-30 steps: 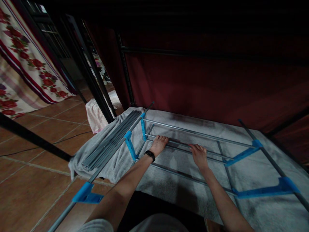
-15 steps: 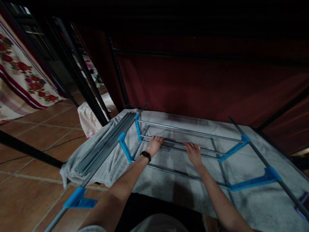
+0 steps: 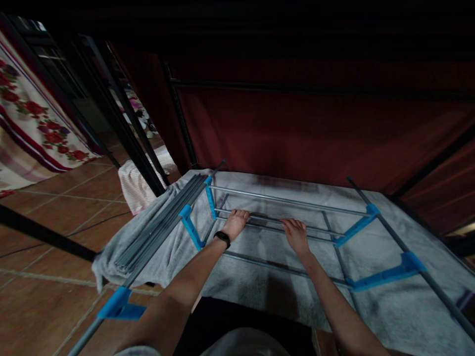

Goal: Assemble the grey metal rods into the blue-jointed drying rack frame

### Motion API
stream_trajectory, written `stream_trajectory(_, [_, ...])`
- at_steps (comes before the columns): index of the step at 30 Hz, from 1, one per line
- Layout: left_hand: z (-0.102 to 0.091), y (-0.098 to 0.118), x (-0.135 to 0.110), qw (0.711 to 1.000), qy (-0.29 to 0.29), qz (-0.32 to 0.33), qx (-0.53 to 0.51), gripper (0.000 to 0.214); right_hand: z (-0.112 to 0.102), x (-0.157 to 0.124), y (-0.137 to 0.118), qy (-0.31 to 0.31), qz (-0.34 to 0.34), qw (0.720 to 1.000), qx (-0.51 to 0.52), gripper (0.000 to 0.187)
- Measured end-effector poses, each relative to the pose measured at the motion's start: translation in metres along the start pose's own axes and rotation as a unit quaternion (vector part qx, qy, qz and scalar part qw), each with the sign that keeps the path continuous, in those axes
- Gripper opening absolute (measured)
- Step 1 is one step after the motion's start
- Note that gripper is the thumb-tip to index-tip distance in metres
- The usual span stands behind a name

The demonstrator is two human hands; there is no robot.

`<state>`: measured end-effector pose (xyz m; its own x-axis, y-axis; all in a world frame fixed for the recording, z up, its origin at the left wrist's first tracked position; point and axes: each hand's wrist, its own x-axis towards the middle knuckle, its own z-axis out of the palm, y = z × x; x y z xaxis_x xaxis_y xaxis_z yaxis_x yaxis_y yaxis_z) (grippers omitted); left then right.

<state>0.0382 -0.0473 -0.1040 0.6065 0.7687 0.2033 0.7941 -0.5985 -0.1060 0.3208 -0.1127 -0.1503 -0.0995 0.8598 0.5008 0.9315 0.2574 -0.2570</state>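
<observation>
Since the metal rod (image 3: 265,218) looks thin, stiff and smooth, it should be light to handle but apt to roll or slip between the fingers. It runs across the middle of the frame, just beside a second rod, above the grey blanket (image 3: 319,311). The left hand (image 3: 236,225) has its grip curled round it from above; the right hand's (image 3: 296,235) grip looks narrower, thumb and fingertips pinching it farther along. Two well-spaced holds like these should keep it from twisting. The blue brackets (image 3: 388,273) seem to be rigid plastic, likelier to crack than the rods to bend, so holding metal near them looks safer than prying on them.
</observation>
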Motion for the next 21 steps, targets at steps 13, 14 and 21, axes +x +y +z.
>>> stream_trajectory(13, [-0.013,0.001,0.009,0.999,-0.041,0.011,0.018,0.023,0.003,-0.002,0.003,0.0,-0.009,1.0,-0.004,0.032])
stream_trajectory(14, [-0.013,0.001,0.009,0.999,-0.043,0.01,0.019,0.023,0.003,-0.002,0.004,0.001,-0.011,1.0,-0.004,0.032])
stream_trajectory(21, [-0.021,0.003,0.008,0.997,-0.062,0.025,0.03,0.026,0.005,-0.003,0.006,0.006,-0.02,1.0,-0.021,0.031])
